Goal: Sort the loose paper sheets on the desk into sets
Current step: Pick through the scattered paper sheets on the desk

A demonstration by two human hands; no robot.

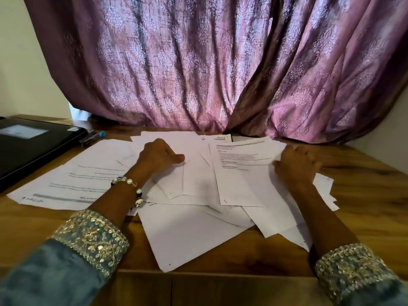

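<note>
While hands (159, 156) rest, loose sheets (189, 230), desk (364, 195)

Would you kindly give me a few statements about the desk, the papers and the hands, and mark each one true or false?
1. The paper sheets lie in neat, squared stacks. False: they are scattered and overlapping.
2. The left hand rests on the sheets. True.
3. A beaded bracelet is on the right wrist. False: it is on the left wrist.
4. A black folder lies at the left of the desk. True.
5. The right hand is at the edge of a printed sheet. True.
</note>
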